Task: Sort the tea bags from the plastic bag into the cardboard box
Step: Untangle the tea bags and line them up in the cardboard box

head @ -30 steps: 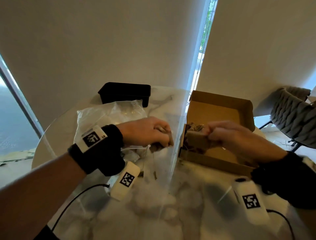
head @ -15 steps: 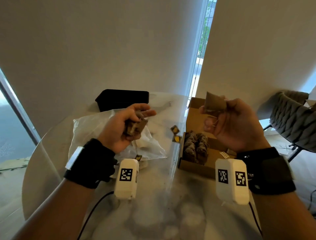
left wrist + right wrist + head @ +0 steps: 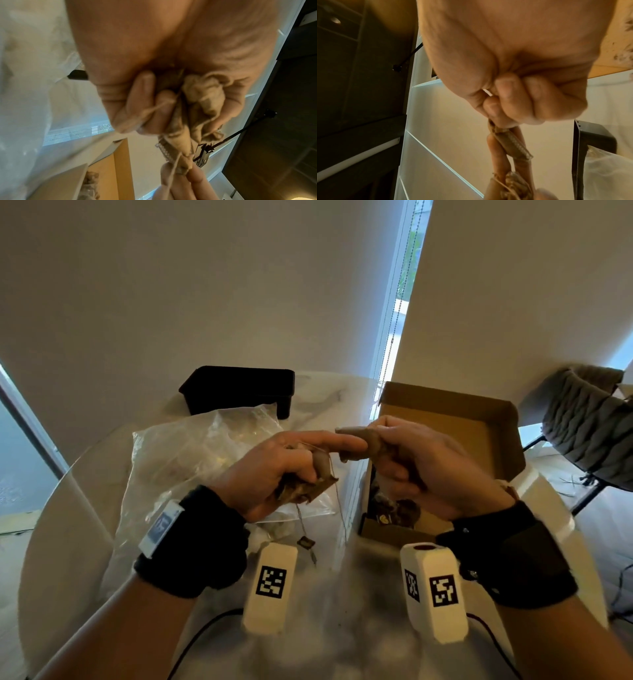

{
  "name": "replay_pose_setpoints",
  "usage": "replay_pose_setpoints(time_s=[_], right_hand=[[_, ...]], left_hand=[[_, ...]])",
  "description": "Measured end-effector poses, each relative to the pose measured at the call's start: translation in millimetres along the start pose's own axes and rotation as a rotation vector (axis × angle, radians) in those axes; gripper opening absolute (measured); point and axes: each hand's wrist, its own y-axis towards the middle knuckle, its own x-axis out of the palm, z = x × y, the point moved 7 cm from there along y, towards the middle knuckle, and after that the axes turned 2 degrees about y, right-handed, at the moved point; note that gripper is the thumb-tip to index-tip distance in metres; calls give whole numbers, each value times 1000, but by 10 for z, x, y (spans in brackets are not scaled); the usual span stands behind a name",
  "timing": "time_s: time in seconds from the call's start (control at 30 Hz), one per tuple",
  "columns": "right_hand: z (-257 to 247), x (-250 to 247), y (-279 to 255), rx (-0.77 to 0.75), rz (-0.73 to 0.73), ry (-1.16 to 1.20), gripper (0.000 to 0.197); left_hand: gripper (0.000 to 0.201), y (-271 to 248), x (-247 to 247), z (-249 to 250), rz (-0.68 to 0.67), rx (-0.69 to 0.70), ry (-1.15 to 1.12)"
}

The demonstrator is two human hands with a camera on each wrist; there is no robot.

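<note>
My left hand [image 3: 291, 470] grips a crumpled bunch of brown tea bags [image 3: 305, 491] in its curled fingers, index finger stretched toward the right hand; strings and a dark tag [image 3: 306, 542] dangle below. In the left wrist view the tea bags [image 3: 202, 97] sit bunched in the palm. My right hand [image 3: 394, 453] pinches one tea bag [image 3: 364, 444] held up between the two hands; the right wrist view shows this tea bag [image 3: 511, 143] at the fingertips. The clear plastic bag [image 3: 191, 460] lies on the table at left. The open cardboard box [image 3: 479, 419] stands at right with several tea bags [image 3: 400, 510] inside.
A black rectangular container [image 3: 239, 386] stands behind the plastic bag. The round marble table [image 3: 329, 611] carries everything. A grey padded chair [image 3: 589, 422] is at the far right, past the table edge. Cables run from both wrists.
Both hands came together above the table: the right hand swung left with its tea bag to meet the left index finger. The left hand still holds its bunch.
</note>
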Motion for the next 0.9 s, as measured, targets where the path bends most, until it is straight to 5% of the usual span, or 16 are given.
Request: replay_pose_setpoints(time_s=[0.2, 0.43, 0.63, 0.9], right_hand=[[-46, -196, -12, -76, 144, 66, 23], [-107, -327, -85, -137, 129, 149, 29], [-157, -332, -89, -167, 185, 97, 26], [-287, -97, 27, -230, 269, -366, 17]], left_hand=[[54, 5, -299, -64, 194, 31, -153], [61, -13, -583, -170, 395, 15, -245], [56, -56, -540, -121, 447, 41, -189], [58, -77, -227, -40, 338, 71, -105]])
